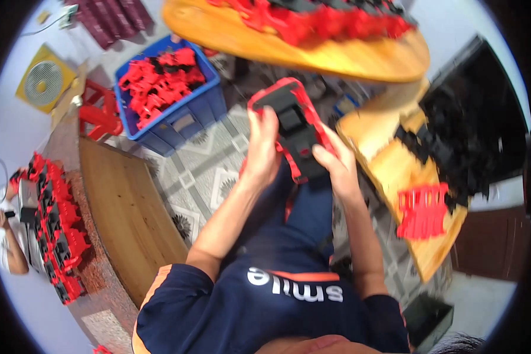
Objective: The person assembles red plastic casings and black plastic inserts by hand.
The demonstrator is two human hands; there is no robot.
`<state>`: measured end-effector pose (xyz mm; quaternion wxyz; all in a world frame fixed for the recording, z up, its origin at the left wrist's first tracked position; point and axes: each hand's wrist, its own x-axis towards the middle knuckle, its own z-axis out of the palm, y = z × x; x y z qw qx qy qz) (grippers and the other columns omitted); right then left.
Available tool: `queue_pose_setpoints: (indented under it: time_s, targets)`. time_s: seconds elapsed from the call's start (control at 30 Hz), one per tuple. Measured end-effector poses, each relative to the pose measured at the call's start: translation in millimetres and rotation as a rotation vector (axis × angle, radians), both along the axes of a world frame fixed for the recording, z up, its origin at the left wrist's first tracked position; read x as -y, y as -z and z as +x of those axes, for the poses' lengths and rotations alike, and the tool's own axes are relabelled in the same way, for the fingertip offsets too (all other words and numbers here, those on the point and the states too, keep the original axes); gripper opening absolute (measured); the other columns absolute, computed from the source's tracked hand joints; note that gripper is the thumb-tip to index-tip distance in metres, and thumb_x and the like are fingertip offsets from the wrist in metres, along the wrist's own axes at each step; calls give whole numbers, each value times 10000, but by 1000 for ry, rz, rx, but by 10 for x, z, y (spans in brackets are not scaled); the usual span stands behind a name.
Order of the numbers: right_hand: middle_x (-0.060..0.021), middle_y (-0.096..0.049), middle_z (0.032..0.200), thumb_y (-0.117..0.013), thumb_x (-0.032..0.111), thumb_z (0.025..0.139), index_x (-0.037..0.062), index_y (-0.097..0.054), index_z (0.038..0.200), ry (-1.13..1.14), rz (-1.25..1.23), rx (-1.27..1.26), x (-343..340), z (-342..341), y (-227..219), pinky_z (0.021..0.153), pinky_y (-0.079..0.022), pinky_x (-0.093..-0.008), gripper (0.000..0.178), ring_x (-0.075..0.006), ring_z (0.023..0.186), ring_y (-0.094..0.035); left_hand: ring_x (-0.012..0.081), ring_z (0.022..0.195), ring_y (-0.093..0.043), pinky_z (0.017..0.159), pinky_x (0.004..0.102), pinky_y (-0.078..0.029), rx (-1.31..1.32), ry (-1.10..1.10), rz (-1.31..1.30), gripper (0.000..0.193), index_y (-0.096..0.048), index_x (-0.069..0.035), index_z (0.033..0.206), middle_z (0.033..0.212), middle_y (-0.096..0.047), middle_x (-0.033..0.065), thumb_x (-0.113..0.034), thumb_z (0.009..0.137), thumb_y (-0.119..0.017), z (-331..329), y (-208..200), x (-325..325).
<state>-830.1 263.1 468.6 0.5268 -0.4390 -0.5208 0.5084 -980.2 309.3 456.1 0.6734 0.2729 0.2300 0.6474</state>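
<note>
Above my lap I hold a red-and-black protective case, with a soft red rim around a black shell. The case is tilted, its top end pointing away from me. My left hand grips its left edge, the thumb lying on the black part near the top. On the opposite edge, my right hand is closed with its thumb over the lower right side. A narrow red strip of the rim hangs loose from the shell at the lower left. The fingers behind the case are hidden.
A blue crate full of red parts stands at the far left. Red-and-black pieces cover a wooden table ahead. Black parts and red frames lie on a wooden bench at right. Red-and-black cases line the left counter.
</note>
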Motion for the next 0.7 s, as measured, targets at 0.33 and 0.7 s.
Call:
queue_pose_setpoints:
  time_s: [0.33,0.7]
  targets:
    - [-163,-281,1546,-588,695,824,0,-213,1520,-266,210,39,-74,-239,-347,1088,-349,-399,1052,-270,1412,-332,228,1190,-506,1010,388,-437,-158,-557,236,965,-93,-117,1506,1317,-459,111,-231,811,-753,-1004,-555,-568]
    - [-110,-604,1277,-604,-6,896,11,-546,1337,-112,-265,241,792,116,209,939,-466,-280,446,-157,1131,-589,264,882,-694,846,481,-552,-389,-164,-79,480,-634,-90,1137,1024,-711,98,-417,806,-755,-2694,-1321,-4890]
